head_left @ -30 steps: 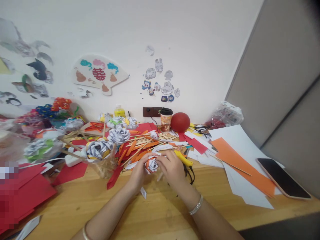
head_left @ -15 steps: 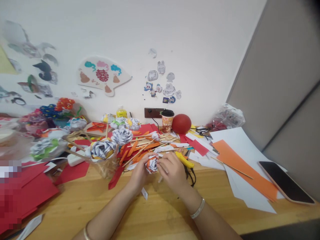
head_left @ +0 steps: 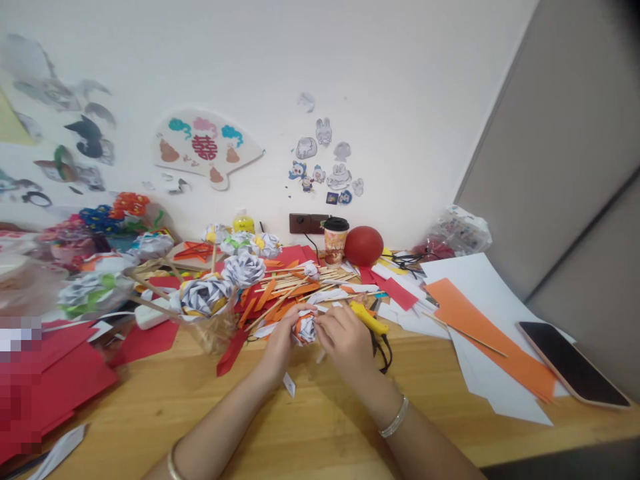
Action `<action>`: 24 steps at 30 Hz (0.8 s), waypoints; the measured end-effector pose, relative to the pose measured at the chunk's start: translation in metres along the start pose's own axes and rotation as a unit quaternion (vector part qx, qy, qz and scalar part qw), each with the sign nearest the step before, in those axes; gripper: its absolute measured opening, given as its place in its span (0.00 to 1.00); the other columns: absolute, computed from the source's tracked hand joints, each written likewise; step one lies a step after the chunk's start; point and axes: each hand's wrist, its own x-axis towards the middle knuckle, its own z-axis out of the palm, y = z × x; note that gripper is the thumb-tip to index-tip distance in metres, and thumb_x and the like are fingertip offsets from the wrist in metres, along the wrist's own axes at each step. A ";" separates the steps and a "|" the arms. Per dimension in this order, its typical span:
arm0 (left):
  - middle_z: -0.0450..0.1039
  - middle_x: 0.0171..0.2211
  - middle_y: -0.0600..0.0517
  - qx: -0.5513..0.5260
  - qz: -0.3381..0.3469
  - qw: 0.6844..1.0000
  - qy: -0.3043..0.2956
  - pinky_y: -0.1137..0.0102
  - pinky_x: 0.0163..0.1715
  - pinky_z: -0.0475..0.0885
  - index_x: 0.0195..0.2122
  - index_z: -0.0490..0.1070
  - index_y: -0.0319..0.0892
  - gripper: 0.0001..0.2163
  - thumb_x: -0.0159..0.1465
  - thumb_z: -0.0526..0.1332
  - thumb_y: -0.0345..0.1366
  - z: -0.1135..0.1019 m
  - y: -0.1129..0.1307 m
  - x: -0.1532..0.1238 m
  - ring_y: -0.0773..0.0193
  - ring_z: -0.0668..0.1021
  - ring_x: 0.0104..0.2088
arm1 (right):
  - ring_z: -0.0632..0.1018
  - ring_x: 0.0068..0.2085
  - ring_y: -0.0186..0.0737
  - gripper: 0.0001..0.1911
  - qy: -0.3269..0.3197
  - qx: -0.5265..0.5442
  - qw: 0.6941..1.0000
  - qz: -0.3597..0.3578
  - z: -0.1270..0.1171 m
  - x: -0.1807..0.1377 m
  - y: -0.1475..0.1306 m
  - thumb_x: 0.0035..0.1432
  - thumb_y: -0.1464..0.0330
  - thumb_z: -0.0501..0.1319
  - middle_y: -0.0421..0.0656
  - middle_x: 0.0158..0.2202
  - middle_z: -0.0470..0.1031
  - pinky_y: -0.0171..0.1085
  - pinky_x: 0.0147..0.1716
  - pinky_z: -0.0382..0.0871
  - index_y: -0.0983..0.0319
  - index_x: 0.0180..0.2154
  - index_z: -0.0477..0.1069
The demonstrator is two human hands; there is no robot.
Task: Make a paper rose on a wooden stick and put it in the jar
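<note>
A white and orange paper flower (head_left: 305, 328) is held low over the wooden table in front of me. My left hand (head_left: 280, 343) wraps round its left side. The fingers of my right hand (head_left: 345, 340) are closed in a pinch at the flower's right edge, touching its petals; the fingertips are partly hidden. A small folded white paper piece (head_left: 289, 385) lies on the table below my hands. Just right of my right hand rests a yellow glue gun (head_left: 370, 319) with a black cord. Behind the flower spreads a pile of wooden sticks (head_left: 285, 283) and orange paper strips.
Finished paper flowers stand in a clear cup (head_left: 213, 333) at left. Red paper sheets (head_left: 75, 380) lie further left. A lidded paper cup (head_left: 335, 243) and red balloon (head_left: 364, 247) stand by the wall. Orange paper (head_left: 490, 340), white sheets (head_left: 480, 393) and a phone (head_left: 573, 363) are at right.
Both hands stay at the flower with almost the same grip. The flower appears turned slightly, and the camera view has shifted a little.
</note>
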 end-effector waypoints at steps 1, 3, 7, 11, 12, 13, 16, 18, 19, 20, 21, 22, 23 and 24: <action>0.74 0.30 0.51 0.006 0.001 1.000 0.000 0.71 0.30 0.64 0.32 0.71 0.40 0.10 0.52 0.53 0.36 -0.001 -0.001 0.001 0.60 0.74 0.33 | 0.67 0.32 0.39 0.09 0.000 -0.004 1.000 -0.008 0.000 0.000 -0.001 0.57 0.73 0.53 0.44 0.28 0.69 0.36 0.31 0.62 0.64 0.29 0.70; 0.74 0.31 0.51 0.016 0.003 1.000 0.002 0.71 0.30 0.64 0.33 0.71 0.40 0.10 0.52 0.53 0.36 -0.003 -0.002 0.002 0.59 0.74 0.34 | 0.68 0.32 0.39 0.09 0.004 -0.005 1.000 -0.010 -0.001 0.001 -0.002 0.58 0.73 0.52 0.44 0.28 0.69 0.36 0.31 0.62 0.63 0.30 0.69; 0.74 0.30 0.51 0.019 -0.004 1.000 0.004 0.71 0.31 0.65 0.32 0.71 0.40 0.10 0.52 0.53 0.35 -0.001 -0.002 0.002 0.59 0.73 0.33 | 0.68 0.33 0.39 0.09 0.010 0.003 1.000 0.008 -0.002 0.001 -0.004 0.57 0.74 0.52 0.44 0.28 0.69 0.37 0.32 0.63 0.63 0.29 0.69; 0.74 0.29 0.51 0.038 0.009 0.999 0.028 0.69 0.33 0.65 0.30 0.72 0.41 0.09 0.50 0.54 0.33 0.000 0.001 0.001 0.57 0.73 0.34 | 0.68 0.33 0.40 0.09 -0.008 -0.004 1.000 0.012 -0.001 0.001 -0.006 0.57 0.73 0.52 0.44 0.28 0.69 0.37 0.32 0.63 0.63 0.29 0.69; 0.74 0.29 0.51 0.041 0.012 0.999 0.033 0.69 0.34 0.65 0.29 0.73 0.41 0.09 0.50 0.55 0.33 0.000 0.001 0.001 0.57 0.73 0.35 | 0.68 0.32 0.39 0.10 -0.011 -0.006 1.000 0.011 -0.001 0.001 -0.005 0.57 0.73 0.51 0.44 0.28 0.69 0.37 0.32 0.63 0.63 0.29 0.70; 0.74 0.30 0.50 0.042 0.014 0.998 0.035 0.69 0.35 0.65 0.29 0.73 0.41 0.09 0.49 0.55 0.32 0.000 0.002 0.001 0.56 0.73 0.36 | 0.68 0.32 0.39 0.10 -0.013 -0.009 1.000 0.011 0.000 0.001 -0.005 0.58 0.73 0.51 0.44 0.28 0.69 0.37 0.31 0.63 0.63 0.30 0.70; 0.74 0.30 0.51 0.043 0.015 0.998 0.037 0.69 0.35 0.65 0.29 0.73 0.41 0.09 0.49 0.55 0.32 0.001 0.001 0.002 0.57 0.73 0.36 | 0.69 0.32 0.39 0.11 -0.018 -0.028 0.999 0.005 0.002 0.001 -0.003 0.59 0.73 0.50 0.45 0.28 0.70 0.37 0.31 0.63 0.63 0.31 0.70; 0.74 0.29 0.51 0.039 0.009 0.999 0.035 0.69 0.34 0.66 0.29 0.73 0.41 0.09 0.49 0.54 0.32 0.001 0.001 0.003 0.57 0.73 0.34 | 0.69 0.32 0.39 0.10 -0.027 -0.037 0.999 0.000 0.003 0.001 -0.002 0.59 0.73 0.51 0.45 0.28 0.70 0.37 0.31 0.63 0.63 0.31 0.70; 0.74 0.28 0.51 0.038 0.005 0.999 0.033 0.69 0.33 0.66 0.30 0.73 0.41 0.10 0.49 0.54 0.32 0.001 0.001 0.003 0.57 0.73 0.33 | 0.69 0.32 0.39 0.10 -0.031 -0.039 0.999 -0.001 0.003 0.000 -0.002 0.59 0.72 0.51 0.45 0.29 0.70 0.37 0.31 0.63 0.63 0.31 0.70; 0.74 0.27 0.51 0.037 0.002 0.999 0.032 0.69 0.32 0.66 0.30 0.73 0.40 0.10 0.49 0.55 0.32 0.002 0.001 0.003 0.57 0.73 0.33 | 0.69 0.32 0.40 0.09 -0.033 -0.038 0.999 0.000 0.003 0.000 -0.002 0.59 0.72 0.52 0.45 0.29 0.71 0.37 0.31 0.63 0.63 0.31 0.70; 0.74 0.27 0.51 0.036 -0.001 0.999 0.031 0.69 0.32 0.66 0.30 0.73 0.40 0.10 0.49 0.55 0.32 0.002 0.001 0.003 0.58 0.73 0.33 | 0.69 0.32 0.40 0.08 -0.035 -0.035 0.999 0.006 0.002 0.000 -0.002 0.58 0.72 0.53 0.44 0.29 0.70 0.37 0.31 0.63 0.63 0.31 0.70; 0.74 0.27 0.51 0.035 -0.003 0.999 0.032 0.69 0.32 0.66 0.30 0.73 0.41 0.10 0.49 0.55 0.32 0.002 0.001 0.003 0.57 0.73 0.33 | 0.69 0.33 0.40 0.06 -0.033 -0.027 0.999 0.019 0.002 0.000 -0.002 0.57 0.72 0.55 0.44 0.29 0.70 0.37 0.31 0.63 0.63 0.30 0.70; 0.74 0.27 0.51 0.033 -0.004 0.999 0.033 0.69 0.32 0.66 0.30 0.73 0.41 0.10 0.49 0.55 0.32 0.001 0.002 0.002 0.57 0.73 0.34 | 0.69 0.33 0.40 0.04 -0.027 -0.016 0.999 0.038 0.001 0.000 -0.002 0.55 0.72 0.56 0.44 0.29 0.70 0.37 0.30 0.63 0.63 0.30 0.69; 0.74 0.27 0.51 0.031 -0.007 0.999 0.036 0.69 0.32 0.66 0.30 0.73 0.41 0.10 0.49 0.55 0.31 0.001 0.002 0.002 0.57 0.73 0.34 | 0.70 0.33 0.40 0.03 -0.019 0.000 0.998 0.061 0.000 0.000 -0.003 0.54 0.73 0.57 0.43 0.29 0.70 0.37 0.30 0.63 0.63 0.29 0.69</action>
